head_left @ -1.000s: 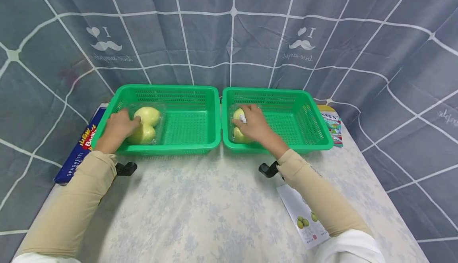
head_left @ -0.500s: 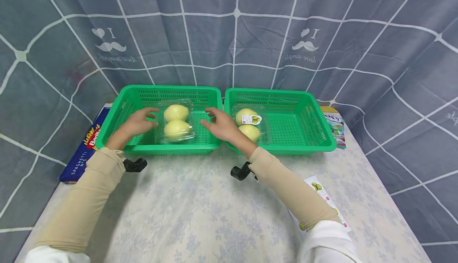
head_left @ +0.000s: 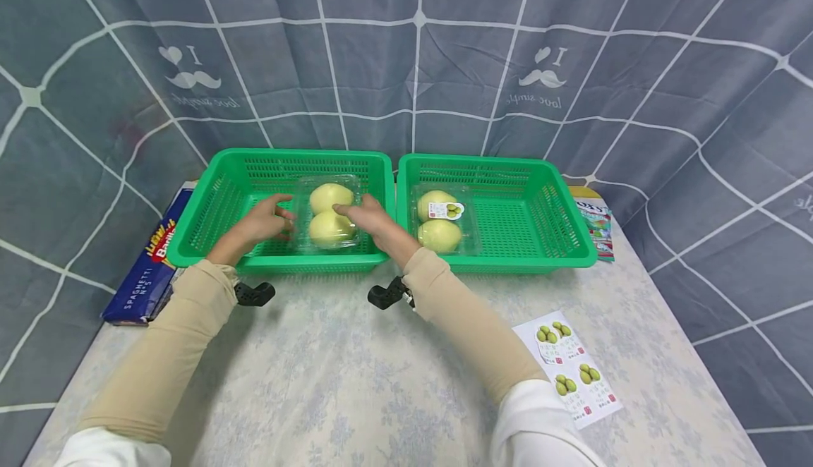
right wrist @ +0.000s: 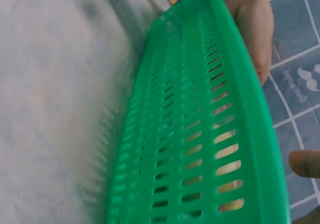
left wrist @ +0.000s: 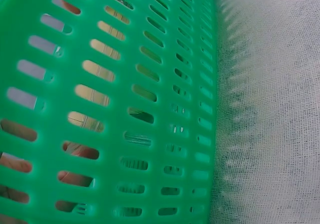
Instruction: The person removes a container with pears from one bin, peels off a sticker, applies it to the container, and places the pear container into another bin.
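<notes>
Left hand (head_left: 262, 221) fingers relaxed, tips against left side of clear pear pack (head_left: 328, 217); grip not clear. Right hand (head_left: 370, 219) fingers loosely spread, resting on pack's right side and top. Pack holds two yellow-green pears, sits inside left green basket (head_left: 219, 199), right of middle. Right green basket (head_left: 546, 206) just beside, holds second pear pack (head_left: 441, 221) with label at its left end. Both baskets on floral-cloth surface (head_left: 356, 368). Sticker sheet (head_left: 574, 375) near right sleeve. Spaghetti box (head_left: 146, 269) left of baskets.

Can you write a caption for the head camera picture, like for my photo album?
Both hands, left hand and right hand, touch a clear pack of pears in the left green basket.
</notes>
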A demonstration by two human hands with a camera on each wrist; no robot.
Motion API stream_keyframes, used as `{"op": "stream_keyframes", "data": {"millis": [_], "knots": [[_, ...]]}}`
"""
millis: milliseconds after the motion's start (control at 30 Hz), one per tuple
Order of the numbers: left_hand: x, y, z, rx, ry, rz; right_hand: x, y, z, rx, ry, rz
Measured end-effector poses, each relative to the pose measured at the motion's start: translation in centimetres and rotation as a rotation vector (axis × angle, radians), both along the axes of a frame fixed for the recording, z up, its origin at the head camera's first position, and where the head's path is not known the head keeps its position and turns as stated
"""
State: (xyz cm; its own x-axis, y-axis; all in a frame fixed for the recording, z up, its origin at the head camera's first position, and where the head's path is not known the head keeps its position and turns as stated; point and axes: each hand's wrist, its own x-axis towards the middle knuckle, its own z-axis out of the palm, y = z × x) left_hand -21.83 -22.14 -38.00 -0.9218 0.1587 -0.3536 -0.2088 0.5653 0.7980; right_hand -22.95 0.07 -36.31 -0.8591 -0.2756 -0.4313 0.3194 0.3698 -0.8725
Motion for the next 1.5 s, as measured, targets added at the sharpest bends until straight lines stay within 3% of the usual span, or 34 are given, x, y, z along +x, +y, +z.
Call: {"op": "stream_keyframes", "data": {"millis": [167, 367, 633, 800, 1000, 1233, 1500], "knots": [[-0.1, 0.0, 0.0, -0.005, 0.000, 0.001, -0.1, -0.1, -0.2, -0.072, -0.010, -0.044], [0.0, 0.0, 0.0, -0.016, 0.005, -0.017, 0.0, -0.2, -0.2, -0.073, -0.009, -0.062], [0.3, 0.4, 0.6, -0.036, 0.009, 0.014, 0.0, 0.0, 0.0, -0.057, -0.001, -0.035], [0.4, 0.1, 0.7, -0.032, 0.021, 0.027, 0.1, 0.4, 0.4, -0.141, -0.038, -0.047], [0.8, -0.2, 1.3, 0.002, -0.002, 0.026, 0.3, 1.1, 1.0, -0.273, -0.103, -0.091], [1.2, -0.1, 2.3, 0.049, 0.014, 0.033, 0.7, 1.7, 1.8, -0.300, -0.094, -0.094], [1.6, -0.7, 2.4, 0.100, 0.020, 0.041, 1.6, 2.1, 2.9, -0.335, -0.081, -0.102]]}}
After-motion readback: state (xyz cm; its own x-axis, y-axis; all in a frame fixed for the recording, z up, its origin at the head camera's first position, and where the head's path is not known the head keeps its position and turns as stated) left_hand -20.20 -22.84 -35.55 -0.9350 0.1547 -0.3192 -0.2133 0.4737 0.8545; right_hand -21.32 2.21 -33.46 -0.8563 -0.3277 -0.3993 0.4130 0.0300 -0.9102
